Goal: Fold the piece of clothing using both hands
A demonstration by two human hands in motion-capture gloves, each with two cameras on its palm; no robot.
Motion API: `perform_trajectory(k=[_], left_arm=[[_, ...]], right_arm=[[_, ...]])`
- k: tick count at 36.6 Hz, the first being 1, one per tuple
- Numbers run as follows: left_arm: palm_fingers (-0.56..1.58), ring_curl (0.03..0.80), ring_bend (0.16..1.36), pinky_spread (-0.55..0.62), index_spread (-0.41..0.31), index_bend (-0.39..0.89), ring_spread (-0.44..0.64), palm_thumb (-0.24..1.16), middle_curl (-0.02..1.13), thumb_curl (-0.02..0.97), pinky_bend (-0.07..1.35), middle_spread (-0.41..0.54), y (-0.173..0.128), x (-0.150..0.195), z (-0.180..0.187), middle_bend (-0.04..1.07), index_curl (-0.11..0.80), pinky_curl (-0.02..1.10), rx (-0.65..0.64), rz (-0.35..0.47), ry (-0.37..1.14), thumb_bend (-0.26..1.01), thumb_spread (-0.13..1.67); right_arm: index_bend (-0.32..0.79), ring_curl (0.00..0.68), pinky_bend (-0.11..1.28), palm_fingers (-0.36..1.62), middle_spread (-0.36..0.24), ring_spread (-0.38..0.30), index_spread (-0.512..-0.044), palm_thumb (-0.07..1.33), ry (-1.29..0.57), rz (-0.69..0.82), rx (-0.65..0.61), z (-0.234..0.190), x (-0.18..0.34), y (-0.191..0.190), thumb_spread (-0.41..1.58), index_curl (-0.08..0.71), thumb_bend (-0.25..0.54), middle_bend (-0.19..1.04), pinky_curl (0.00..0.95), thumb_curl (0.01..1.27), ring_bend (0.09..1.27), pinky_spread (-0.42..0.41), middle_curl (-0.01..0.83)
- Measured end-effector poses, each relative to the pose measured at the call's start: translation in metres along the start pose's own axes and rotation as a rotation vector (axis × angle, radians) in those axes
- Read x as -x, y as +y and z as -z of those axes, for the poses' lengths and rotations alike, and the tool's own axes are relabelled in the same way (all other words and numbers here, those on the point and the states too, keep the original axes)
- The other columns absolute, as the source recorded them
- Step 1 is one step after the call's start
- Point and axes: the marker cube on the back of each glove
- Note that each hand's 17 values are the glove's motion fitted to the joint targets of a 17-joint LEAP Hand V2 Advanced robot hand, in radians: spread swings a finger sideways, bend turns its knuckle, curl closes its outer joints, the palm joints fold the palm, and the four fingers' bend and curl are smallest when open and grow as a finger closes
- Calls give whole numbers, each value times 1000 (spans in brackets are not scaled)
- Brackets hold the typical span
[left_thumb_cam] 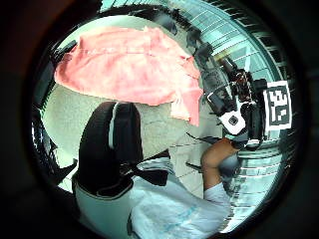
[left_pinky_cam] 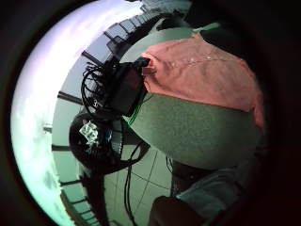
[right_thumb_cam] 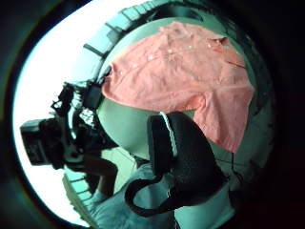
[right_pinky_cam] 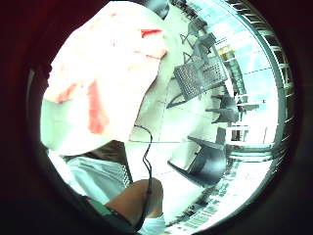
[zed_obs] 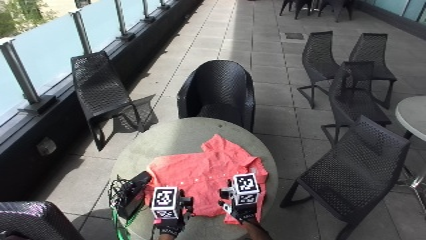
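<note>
A salmon-pink buttoned shirt [zed_obs: 203, 180] lies spread flat on the round grey table [zed_obs: 173, 140], with one short sleeve reaching the table's right edge. My left hand [zed_obs: 168, 227] hovers at the near edge, just short of the shirt's hem. Over the near right corner of the shirt, my right hand [zed_obs: 241, 212] hangs in the air. Both palm cameras look down on the shirt [left_pinky_cam: 202, 75] [right_thumb_cam: 181, 71] from some height, and neither shows cloth between the fingers. The left thumb side view shows the other hand [left_thumb_cam: 237, 119] raised beside the table.
A black device [zed_obs: 133, 192] with coiled cables sits on the table's left side, beside the shirt. Black chairs stand round the table: one behind [zed_obs: 216, 90], one at the left [zed_obs: 106, 90], one at the right [zed_obs: 353, 170]. A glass railing runs along the left.
</note>
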Motion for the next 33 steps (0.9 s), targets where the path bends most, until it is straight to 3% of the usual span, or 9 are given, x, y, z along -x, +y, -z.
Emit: perform_trajectory(k=[5,12,17,33], left_arm=[[397,157,502,254,-40,121,151,265,107,89,441,26,-4,-4,-7,180,72,122,26,-14,8,156,719],[353,208,545,337,-41,133,192,281,168,139,492,39,-8,-12,-12,183,121,168,57,-41,10,137,981],[333,226,562,366,-37,131,206,286,198,169,516,42,-12,-9,-19,187,146,186,67,-32,-1,114,1077],[284,261,603,399,-27,118,219,330,272,244,558,50,-7,-22,-21,197,194,222,71,-51,-15,49,1175]], right_arm=[[143,70,370,200,-22,94,-275,329,-2,-12,-12,2,0,-1,709,90,196,244,132,86,231,176,105],[143,109,393,163,-22,134,-344,357,-6,-8,-26,8,1,0,977,134,178,246,186,128,251,225,161],[145,129,398,147,-22,148,-366,369,-8,-6,-21,13,0,4,1078,157,157,247,211,153,260,241,193],[155,172,383,138,-13,164,-370,407,3,6,-3,14,-5,8,1186,225,81,233,259,218,264,258,260]])
